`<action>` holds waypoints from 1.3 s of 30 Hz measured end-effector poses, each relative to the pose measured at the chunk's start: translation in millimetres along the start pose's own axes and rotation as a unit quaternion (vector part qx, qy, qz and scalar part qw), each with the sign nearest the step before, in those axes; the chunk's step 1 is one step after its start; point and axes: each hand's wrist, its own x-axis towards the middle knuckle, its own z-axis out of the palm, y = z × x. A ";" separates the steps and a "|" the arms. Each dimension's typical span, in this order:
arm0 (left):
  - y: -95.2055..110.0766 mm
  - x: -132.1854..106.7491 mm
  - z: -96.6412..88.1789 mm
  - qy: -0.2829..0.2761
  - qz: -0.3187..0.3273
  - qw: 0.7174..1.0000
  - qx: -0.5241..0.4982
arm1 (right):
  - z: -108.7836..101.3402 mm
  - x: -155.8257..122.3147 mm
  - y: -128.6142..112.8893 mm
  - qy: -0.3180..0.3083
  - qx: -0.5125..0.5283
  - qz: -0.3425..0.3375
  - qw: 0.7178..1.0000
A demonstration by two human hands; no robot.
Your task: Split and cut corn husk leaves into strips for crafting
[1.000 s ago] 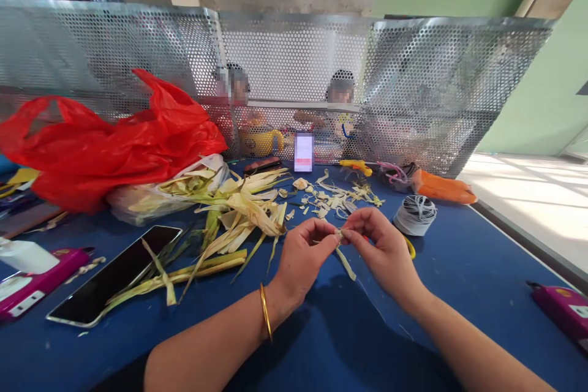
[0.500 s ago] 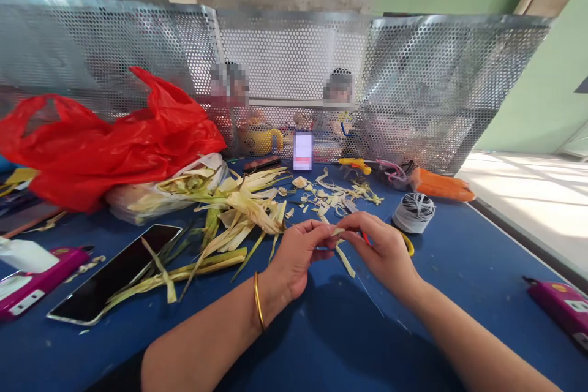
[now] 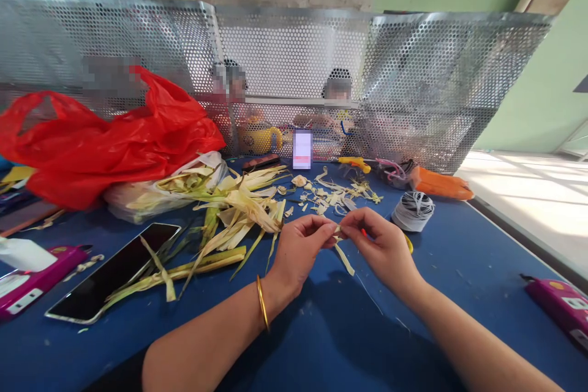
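Observation:
My left hand (image 3: pixel 301 250), with a gold bangle on the wrist, and my right hand (image 3: pixel 380 246) meet above the blue table (image 3: pixel 331 331). Both pinch the top of one pale leaf strip (image 3: pixel 343 257), whose loose end hangs down between them toward the table. A thin thread seems to trail from the hands over the table. A heap of green and yellow leaf strips (image 3: pixel 229 211) lies just left of my left hand. Small leaf cuttings (image 3: pixel 333 196) are scattered behind the hands.
A red plastic bag (image 3: pixel 105 135) and a clear bag of leaves (image 3: pixel 151 193) sit at the back left. A phone (image 3: pixel 113 272) lies at front left, a spool of white thread (image 3: pixel 413 211) at right. A perforated metal screen (image 3: pixel 294 73) fences the back; people sit behind it.
Both hands stay pinched on the strip and have shifted only slightly, working its top end; the camera has tilted a little.

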 end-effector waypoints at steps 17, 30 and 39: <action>5.8 0.7 -9.4 -0.033 0.184 0.950 0.248 | -7.9 8.3 0.1 -0.078 0.089 0.110 0.987; -11.2 21.6 -21.4 0.055 0.117 0.954 0.271 | -27.2 15.9 11.9 -0.020 -0.225 -0.037 0.973; -18.5 22.9 -19.2 0.082 -0.007 0.977 0.196 | -10.0 12.2 31.9 -0.226 -0.363 -0.072 0.901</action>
